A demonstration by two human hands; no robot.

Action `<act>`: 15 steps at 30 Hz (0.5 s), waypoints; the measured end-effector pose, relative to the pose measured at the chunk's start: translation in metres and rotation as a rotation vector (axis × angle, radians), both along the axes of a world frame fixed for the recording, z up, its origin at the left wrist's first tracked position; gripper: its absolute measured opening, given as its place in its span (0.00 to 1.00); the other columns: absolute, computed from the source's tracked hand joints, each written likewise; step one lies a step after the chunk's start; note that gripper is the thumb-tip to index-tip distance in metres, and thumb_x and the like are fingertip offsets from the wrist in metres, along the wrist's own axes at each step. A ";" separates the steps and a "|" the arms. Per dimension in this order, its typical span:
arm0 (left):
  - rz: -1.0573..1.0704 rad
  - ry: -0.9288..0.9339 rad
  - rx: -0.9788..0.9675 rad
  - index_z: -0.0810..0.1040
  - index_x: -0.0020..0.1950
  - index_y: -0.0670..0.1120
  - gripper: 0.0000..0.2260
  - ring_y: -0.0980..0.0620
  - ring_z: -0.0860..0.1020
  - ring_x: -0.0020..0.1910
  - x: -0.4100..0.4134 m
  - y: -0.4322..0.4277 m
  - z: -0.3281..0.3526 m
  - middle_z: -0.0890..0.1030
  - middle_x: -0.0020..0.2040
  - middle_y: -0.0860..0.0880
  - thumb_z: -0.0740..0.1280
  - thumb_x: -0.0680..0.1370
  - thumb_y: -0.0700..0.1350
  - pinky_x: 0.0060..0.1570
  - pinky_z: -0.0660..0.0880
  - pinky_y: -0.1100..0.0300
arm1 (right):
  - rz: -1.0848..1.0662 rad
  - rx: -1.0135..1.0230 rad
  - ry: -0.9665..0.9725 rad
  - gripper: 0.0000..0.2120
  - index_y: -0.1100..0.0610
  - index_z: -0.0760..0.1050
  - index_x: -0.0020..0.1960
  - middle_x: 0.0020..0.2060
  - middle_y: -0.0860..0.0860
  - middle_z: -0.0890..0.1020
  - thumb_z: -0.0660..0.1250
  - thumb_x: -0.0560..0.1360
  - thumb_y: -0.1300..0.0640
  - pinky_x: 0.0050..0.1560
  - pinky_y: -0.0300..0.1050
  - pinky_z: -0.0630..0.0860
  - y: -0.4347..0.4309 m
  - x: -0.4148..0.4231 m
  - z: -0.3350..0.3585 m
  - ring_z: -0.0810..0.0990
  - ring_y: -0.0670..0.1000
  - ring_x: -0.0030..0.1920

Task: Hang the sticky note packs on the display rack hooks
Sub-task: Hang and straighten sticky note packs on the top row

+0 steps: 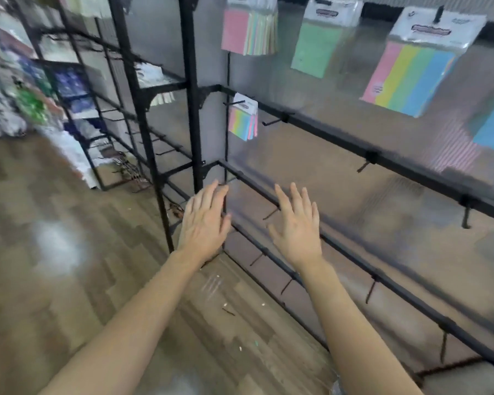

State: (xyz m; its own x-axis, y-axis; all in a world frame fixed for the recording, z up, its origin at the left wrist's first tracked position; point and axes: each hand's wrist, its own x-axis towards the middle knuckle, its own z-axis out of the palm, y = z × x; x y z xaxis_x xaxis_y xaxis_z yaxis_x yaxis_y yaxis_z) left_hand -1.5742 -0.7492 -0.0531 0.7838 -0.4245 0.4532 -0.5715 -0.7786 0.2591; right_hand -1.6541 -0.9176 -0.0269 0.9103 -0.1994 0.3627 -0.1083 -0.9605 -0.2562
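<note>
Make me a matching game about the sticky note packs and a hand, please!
Things:
1. small striped pack
2. green pack
3. pink-fronted packs
4. left hand

Places or states:
a. open, holding nothing
b. top row, nearest the black post
c. hanging from the second rail
d. top row, between other packs

Pairs: 1-c, 2-d, 3-b, 4-a

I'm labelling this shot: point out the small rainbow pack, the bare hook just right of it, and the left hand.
small rainbow pack [241,124]: head view, its striped front.
bare hook [274,121]: head view, middle of its prong.
left hand [203,223]: head view, back of the hand.
</note>
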 end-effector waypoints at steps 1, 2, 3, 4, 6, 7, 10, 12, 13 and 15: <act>0.018 -0.001 0.013 0.68 0.69 0.41 0.22 0.40 0.68 0.66 0.012 0.021 0.001 0.68 0.69 0.40 0.65 0.75 0.43 0.64 0.64 0.46 | 0.018 0.005 0.013 0.32 0.54 0.53 0.75 0.75 0.58 0.54 0.63 0.75 0.53 0.72 0.57 0.45 0.018 0.014 -0.001 0.49 0.60 0.75; 0.036 0.004 0.027 0.67 0.69 0.41 0.23 0.40 0.67 0.67 0.024 0.042 0.003 0.68 0.69 0.40 0.66 0.75 0.43 0.65 0.63 0.46 | 0.037 0.005 0.024 0.32 0.54 0.53 0.75 0.75 0.58 0.54 0.63 0.76 0.53 0.72 0.57 0.44 0.036 0.029 -0.001 0.48 0.60 0.75; 0.054 0.008 0.040 0.67 0.70 0.41 0.23 0.40 0.67 0.67 0.035 0.062 0.004 0.67 0.70 0.40 0.66 0.75 0.43 0.65 0.63 0.46 | 0.054 -0.001 0.040 0.32 0.53 0.51 0.76 0.75 0.58 0.53 0.62 0.76 0.52 0.72 0.56 0.43 0.055 0.042 -0.002 0.47 0.59 0.75; 0.069 0.009 0.053 0.66 0.70 0.42 0.23 0.41 0.66 0.68 0.046 0.082 0.004 0.67 0.70 0.40 0.65 0.76 0.44 0.66 0.61 0.46 | 0.067 -0.007 0.058 0.32 0.52 0.50 0.76 0.75 0.57 0.51 0.61 0.77 0.52 0.72 0.55 0.42 0.073 0.056 -0.001 0.46 0.59 0.75; 0.096 0.011 0.067 0.65 0.71 0.42 0.23 0.41 0.64 0.70 0.067 0.120 0.006 0.65 0.71 0.41 0.64 0.76 0.44 0.67 0.59 0.47 | 0.097 -0.013 0.078 0.32 0.52 0.48 0.76 0.75 0.57 0.50 0.59 0.77 0.51 0.72 0.54 0.40 0.108 0.082 -0.001 0.44 0.58 0.75; 0.107 0.015 0.068 0.65 0.71 0.42 0.23 0.42 0.63 0.70 0.076 0.137 0.007 0.65 0.71 0.41 0.64 0.77 0.44 0.68 0.58 0.47 | 0.116 -0.016 0.083 0.32 0.52 0.47 0.76 0.75 0.57 0.49 0.59 0.78 0.50 0.72 0.54 0.40 0.125 0.095 -0.001 0.44 0.58 0.75; 0.158 0.046 0.071 0.61 0.73 0.43 0.24 0.44 0.58 0.72 0.099 0.183 0.004 0.61 0.74 0.43 0.62 0.78 0.45 0.70 0.53 0.50 | 0.181 -0.014 0.085 0.31 0.52 0.48 0.76 0.75 0.58 0.51 0.59 0.78 0.51 0.72 0.54 0.39 0.172 0.129 -0.002 0.45 0.58 0.75; 0.191 0.069 0.071 0.59 0.74 0.44 0.24 0.45 0.56 0.73 0.114 0.208 -0.002 0.58 0.75 0.44 0.60 0.79 0.47 0.71 0.51 0.51 | 0.215 -0.018 0.095 0.31 0.52 0.48 0.76 0.75 0.58 0.51 0.59 0.78 0.51 0.72 0.53 0.40 0.197 0.150 -0.004 0.45 0.58 0.75; 0.204 0.079 0.064 0.59 0.74 0.44 0.25 0.45 0.56 0.74 0.122 0.219 -0.005 0.58 0.75 0.44 0.60 0.79 0.47 0.71 0.50 0.51 | 0.229 -0.027 0.105 0.32 0.51 0.48 0.76 0.75 0.57 0.51 0.59 0.78 0.51 0.72 0.53 0.40 0.207 0.161 -0.006 0.45 0.58 0.75; 0.234 0.100 0.050 0.59 0.74 0.44 0.24 0.45 0.55 0.74 0.137 0.240 -0.011 0.58 0.75 0.44 0.60 0.79 0.47 0.71 0.49 0.52 | 0.258 -0.029 0.122 0.31 0.51 0.47 0.76 0.75 0.56 0.50 0.58 0.78 0.51 0.72 0.52 0.40 0.227 0.183 -0.009 0.45 0.57 0.75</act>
